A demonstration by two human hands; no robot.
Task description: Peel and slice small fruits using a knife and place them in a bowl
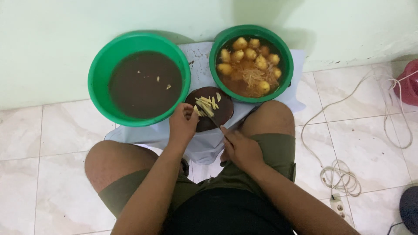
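Potato strips (206, 105), pale yellow and thin, lie in a loose heap on a small round dark board (211, 114) that rests on a crinkled pale plastic sheet (204, 146) on the tiled floor (56, 130), between my knees. My left hand (183, 124) presses fingertips down on the near edge of the heap, its grip bunched together on the strips. My right hand (240, 149) has its grip clamped on a knife (216, 123) whose thin dark blade angles up toward the strips; I see little of the handle. Behind the board, touching the wall, stand two round green plastic basins: the left basin (98, 74) holds murky brown water with a few floating scraps, the right basin (285, 74) holds peeled yellow potatoes (248, 54) and more strips in orange-brown water. To my right a white cable (348, 174) coils on the glossy tiles.
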